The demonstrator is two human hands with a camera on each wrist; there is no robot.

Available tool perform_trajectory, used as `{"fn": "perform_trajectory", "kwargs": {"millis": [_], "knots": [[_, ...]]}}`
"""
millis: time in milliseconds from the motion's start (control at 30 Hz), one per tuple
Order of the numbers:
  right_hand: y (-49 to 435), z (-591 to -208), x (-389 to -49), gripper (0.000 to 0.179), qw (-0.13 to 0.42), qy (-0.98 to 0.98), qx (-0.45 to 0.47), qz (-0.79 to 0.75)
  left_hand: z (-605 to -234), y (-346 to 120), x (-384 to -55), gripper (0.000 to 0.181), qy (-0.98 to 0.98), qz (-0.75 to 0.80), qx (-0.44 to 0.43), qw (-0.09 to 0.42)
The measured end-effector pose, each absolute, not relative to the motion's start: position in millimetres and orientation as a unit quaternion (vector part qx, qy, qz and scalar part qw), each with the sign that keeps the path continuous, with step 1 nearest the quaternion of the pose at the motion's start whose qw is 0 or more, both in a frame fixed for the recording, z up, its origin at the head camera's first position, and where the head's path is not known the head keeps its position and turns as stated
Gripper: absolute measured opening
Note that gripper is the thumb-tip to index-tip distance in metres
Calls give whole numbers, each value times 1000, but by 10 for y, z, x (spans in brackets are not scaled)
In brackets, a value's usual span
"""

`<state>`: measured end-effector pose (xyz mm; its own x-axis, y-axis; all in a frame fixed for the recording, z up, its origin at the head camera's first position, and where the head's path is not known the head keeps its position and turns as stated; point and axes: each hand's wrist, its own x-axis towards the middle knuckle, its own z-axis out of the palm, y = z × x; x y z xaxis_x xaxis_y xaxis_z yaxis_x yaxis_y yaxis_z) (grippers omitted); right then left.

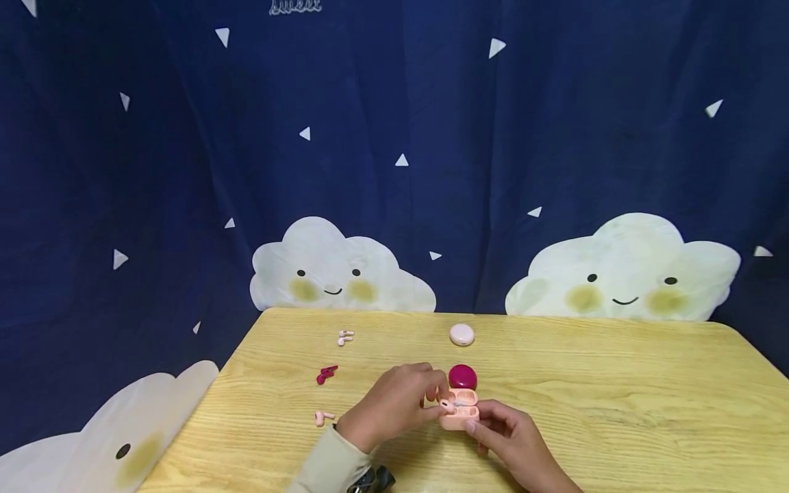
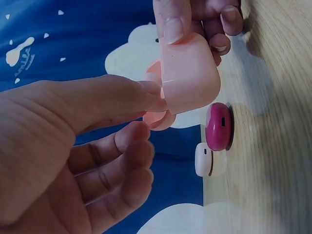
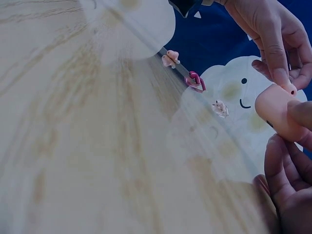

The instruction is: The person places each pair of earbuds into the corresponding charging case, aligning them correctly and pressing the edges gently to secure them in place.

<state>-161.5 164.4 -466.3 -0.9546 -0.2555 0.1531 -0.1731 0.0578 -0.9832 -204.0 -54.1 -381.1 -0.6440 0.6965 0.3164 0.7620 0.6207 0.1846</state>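
Nearest, beyond a pale sleeve [image 1: 329, 462], the left hand [image 1: 397, 405] pinches a peach earbud [image 1: 448, 407] at the open peach case [image 1: 459, 423], which the right hand [image 1: 520, 441] grips, likely for steadiness. Another earbud [image 1: 320, 418] lies left. Farther, magenta earbuds [image 1: 325, 374] and magenta case [image 1: 462, 377], then pink earbuds [image 1: 344, 338] and pink case [image 1: 461, 334], seem grouped by colour.

This is a home-like room, decorated in a childlike taste. A dark blue curtain [image 1: 364, 137] hangs in soft folds and fills the whole background. It is printed with scattered white triangles [image 1: 402, 161], smiling white clouds [image 1: 629, 257] with yellow cheeks and, at the upper edge, the lettering "sweet" [image 1: 296, 7]. Before it stands a table [image 1: 616, 383] with light wood grain and rounded corners, of a domestic kind. Because the curtain covers what is behind, I cannot say surely which room it is.
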Motion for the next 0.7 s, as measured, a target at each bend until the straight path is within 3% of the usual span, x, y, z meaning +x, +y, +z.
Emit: {"fn": "perform_trajectory", "kwargs": {"millis": [700], "knots": [[1642, -4692, -1607, 23, 4, 730, -174, -661, -3800, -540, -2031, 13, -888, -155, -426, 77]]}}
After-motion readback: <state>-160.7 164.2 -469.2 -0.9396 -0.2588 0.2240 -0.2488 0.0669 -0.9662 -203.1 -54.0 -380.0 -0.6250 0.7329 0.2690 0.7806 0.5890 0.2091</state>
